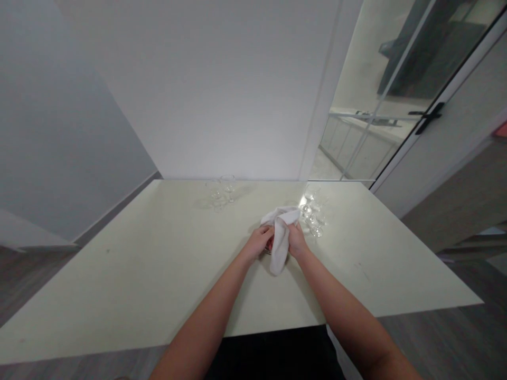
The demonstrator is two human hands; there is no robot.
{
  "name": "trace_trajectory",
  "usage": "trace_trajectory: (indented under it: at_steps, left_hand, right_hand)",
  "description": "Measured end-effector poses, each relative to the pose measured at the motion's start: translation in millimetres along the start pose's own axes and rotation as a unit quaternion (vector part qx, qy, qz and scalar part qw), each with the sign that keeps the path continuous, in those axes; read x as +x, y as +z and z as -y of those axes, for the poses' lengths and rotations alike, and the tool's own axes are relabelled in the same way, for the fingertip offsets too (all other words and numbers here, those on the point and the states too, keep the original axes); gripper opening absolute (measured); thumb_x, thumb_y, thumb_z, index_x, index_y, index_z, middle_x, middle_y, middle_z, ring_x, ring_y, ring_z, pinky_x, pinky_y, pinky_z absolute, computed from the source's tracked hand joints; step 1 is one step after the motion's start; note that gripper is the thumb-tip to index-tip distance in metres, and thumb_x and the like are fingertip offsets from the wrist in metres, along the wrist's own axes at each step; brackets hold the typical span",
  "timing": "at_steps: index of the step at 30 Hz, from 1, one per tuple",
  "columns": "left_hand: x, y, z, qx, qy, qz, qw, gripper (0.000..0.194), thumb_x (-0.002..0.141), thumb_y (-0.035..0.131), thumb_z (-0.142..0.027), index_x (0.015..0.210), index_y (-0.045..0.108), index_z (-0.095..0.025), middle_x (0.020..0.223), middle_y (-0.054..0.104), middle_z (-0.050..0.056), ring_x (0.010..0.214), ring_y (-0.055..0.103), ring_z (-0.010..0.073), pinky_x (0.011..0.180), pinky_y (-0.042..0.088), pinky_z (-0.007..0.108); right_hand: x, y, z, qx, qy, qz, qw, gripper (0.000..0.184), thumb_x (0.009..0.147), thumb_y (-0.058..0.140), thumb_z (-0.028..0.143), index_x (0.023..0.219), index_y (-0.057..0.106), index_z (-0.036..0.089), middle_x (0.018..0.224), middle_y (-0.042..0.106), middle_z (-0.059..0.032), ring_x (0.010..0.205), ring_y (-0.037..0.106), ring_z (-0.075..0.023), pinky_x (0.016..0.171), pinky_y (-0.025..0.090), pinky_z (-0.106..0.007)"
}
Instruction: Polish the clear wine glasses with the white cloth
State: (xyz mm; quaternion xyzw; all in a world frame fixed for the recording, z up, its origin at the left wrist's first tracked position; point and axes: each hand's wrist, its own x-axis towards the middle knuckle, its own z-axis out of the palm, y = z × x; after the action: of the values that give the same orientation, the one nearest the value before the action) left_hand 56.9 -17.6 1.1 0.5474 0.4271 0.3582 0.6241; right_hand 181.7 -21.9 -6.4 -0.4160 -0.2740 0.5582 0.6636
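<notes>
Only the head view to go on here. Both hands meet just past the middle of the cream table (130, 274), a bit right of centre. My left hand (259, 241) is curled around something small and mostly hidden; a reddish bit peeks between the fingers, can't tell what it is. My right hand (296, 240) is closed on the white cloth (280, 237), which drapes over the top of both hands and hangs down toward me, so its long axis runs roughly far-to-near. Both hands are equally on it, really.

Just beside the right hand, on the far right, sits a cluster of clear glasses (315, 214), close enough to bump. Another group of glasses (221, 192) stands near the far edge by the wall, well apart. Lots of bare tabletop to the left and on the near side.
</notes>
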Motion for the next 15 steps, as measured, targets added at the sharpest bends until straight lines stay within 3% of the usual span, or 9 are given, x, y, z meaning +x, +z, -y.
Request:
trace_trajectory:
  at_steps: [6,11,15]
  left_hand:
    - [-5.9,3.9,-5.4,-0.019,-0.017,-0.007,1.0,0.041,0.077,0.053,-0.056,0.068,0.052,-0.016,0.056,0.05,-0.002,0.047,0.045,0.0081,0.048,0.035,0.021]
    - [-4.0,6.9,-7.0,-0.012,-0.012,-0.034,0.999,0.04,0.076,0.054,-0.056,0.069,0.053,-0.016,0.056,0.051,-0.003,0.047,0.046,0.0087,0.048,0.036,0.021]
    - [-7.1,5.2,-6.0,-0.105,-0.083,0.064,0.989,0.053,0.076,0.048,-0.069,0.062,0.044,-0.018,0.047,0.038,-0.006,0.037,0.033,0.0054,0.04,0.025,0.019]
  right_hand:
    - [0.2,-4.2,-5.9,-0.033,-0.026,0.041,0.998,0.038,0.063,0.074,0.027,0.096,0.055,0.026,0.076,0.067,0.0041,0.067,0.062,-0.0146,0.062,0.053,-0.026]
    - [-0.4,-2.9,-6.8,-0.054,-0.032,0.03,0.998,0.035,0.067,0.071,0.033,0.098,0.057,0.025,0.082,0.068,0.0022,0.076,0.064,-0.0161,0.069,0.054,-0.027]
    - [-3.9,-3.3,-0.6,-0.04,-0.009,0.071,0.997,0.032,0.064,0.074,0.034,0.09,0.058,0.022,0.075,0.068,0.0012,0.067,0.063,-0.0167,0.061,0.054,-0.028]
